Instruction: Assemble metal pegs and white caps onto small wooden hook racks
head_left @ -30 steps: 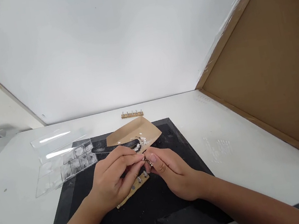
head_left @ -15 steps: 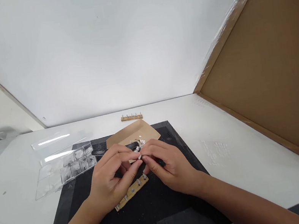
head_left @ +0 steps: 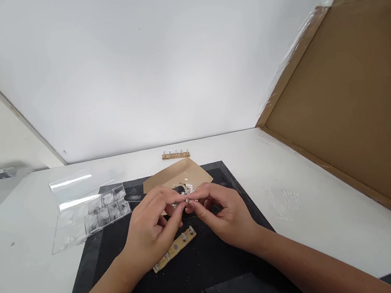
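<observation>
My left hand (head_left: 153, 227) and my right hand (head_left: 224, 214) meet above the black mat, thumbs and fingertips pinched together. Between them is a small silvery peg (head_left: 187, 200), mostly covered by the fingers; whether a nail tip sits on it I cannot make out. Below, partly hidden by my left hand, a wooden strip (head_left: 172, 255) lies slantwise with several short metal pegs and a bare round grey spot. Just beyond my fingertips, small white bits (head_left: 189, 187) lie on a brown paper tray (head_left: 165, 175). A dark nail file (head_left: 134, 197) rests across its near side.
A clear compartment box (head_left: 107, 213) holding translucent nail tips stands at the left, its clear lid (head_left: 71, 183) behind it. Another wooden strip with pegs (head_left: 176, 155) lies near the back wall. Small clear pieces (head_left: 284, 200) sit on the white table at right, before a cardboard panel (head_left: 356, 113).
The view has shifted slightly. My fingertips have turned the small piece: its white part showed earlier, a silvery part shows now. Both hands remain together in about the same place.
</observation>
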`<state>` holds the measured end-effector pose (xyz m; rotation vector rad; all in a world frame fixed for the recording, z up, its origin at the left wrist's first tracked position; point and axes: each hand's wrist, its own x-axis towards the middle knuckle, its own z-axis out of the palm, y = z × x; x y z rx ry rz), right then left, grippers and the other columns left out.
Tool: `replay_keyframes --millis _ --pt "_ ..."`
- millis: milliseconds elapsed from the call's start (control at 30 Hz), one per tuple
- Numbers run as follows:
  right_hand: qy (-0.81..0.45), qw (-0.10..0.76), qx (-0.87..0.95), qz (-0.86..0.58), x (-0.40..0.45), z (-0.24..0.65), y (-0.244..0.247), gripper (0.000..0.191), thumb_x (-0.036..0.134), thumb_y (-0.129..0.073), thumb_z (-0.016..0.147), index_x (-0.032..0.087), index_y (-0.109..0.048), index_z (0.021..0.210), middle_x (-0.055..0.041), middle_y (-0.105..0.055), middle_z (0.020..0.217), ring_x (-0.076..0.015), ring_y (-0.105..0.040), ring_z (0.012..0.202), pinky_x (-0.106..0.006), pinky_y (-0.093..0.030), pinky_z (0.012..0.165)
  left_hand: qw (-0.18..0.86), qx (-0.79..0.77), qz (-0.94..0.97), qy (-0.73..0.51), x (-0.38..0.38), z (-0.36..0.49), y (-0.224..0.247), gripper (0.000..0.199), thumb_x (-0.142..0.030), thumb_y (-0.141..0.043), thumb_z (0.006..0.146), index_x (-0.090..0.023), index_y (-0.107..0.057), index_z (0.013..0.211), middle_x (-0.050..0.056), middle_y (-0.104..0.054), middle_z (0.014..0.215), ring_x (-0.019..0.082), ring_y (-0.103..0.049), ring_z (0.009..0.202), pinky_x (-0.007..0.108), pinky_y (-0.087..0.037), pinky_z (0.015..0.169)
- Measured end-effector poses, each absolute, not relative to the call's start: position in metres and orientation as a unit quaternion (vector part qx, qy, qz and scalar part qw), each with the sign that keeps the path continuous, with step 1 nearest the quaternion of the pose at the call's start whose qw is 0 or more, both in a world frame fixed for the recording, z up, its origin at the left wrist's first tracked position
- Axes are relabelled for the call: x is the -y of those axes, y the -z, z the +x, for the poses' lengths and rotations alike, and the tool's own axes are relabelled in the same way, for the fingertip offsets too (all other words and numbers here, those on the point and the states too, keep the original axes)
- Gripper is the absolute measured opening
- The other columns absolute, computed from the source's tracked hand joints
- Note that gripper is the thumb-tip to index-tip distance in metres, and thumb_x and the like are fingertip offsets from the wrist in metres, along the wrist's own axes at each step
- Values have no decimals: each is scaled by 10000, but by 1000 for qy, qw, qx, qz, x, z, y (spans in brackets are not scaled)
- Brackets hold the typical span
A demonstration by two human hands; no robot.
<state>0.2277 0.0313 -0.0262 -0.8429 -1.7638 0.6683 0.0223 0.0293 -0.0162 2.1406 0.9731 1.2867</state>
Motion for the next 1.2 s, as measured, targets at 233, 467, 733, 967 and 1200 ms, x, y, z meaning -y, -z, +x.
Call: replay_keyframes --millis 233,467,733,967,1200 --pt "-272 506 739 -352 -30 228 28 67 193 -671 991 242 -716 996 5 -707 844 -131 -627 693 -266 -489 603 206 -347 792 -458 -30 22 16 168 -176 -602 1031 -209 -735 1128 64 -688 1059 100 -721 767 133 -536 469" --pt "-207 503 758 -359 -29 228 26 72 168 -663 977 223 -674 932 -2 -669 832 -152 -628 750 -298 -489 687 153 -341 815 -442 -30 22 15 147 -161 -607 1031 -184 -720 1122 73 -718 1073 140 -748 933 159 -582 599" --pt "-147 512 771 -350 -31 227 28 113 114 -660 970 224 -649 947 -4 -659 827 -150 -625 741 -291 -504 680 81 -346 825 -439 -28 24 15 120 -152 -615 1035 -166 -687 1131 64 -748 1066 143 -727 988 249 -615 875" --pt "-37 492 797 -350 -31 226 29 148 84 -685 948 218 -621 947 -5 -697 827 -160 -658 759 -310 -486 682 101 -376 812 -435 -25 28 18 83 -158 -603 1020 -182 -656 1079 24 -710 976 79 -637 702 188 -569 658" --pt "23 455 822 -341 -33 227 31 174 92 -693 947 205 -570 898 11 -674 771 -147 -660 694 -319 -436 666 154 -415 792 -420 -23 30 16 54 -151 -616 958 -193 -643 978 -19 -664 875 57 -611 616 166 -522 568"
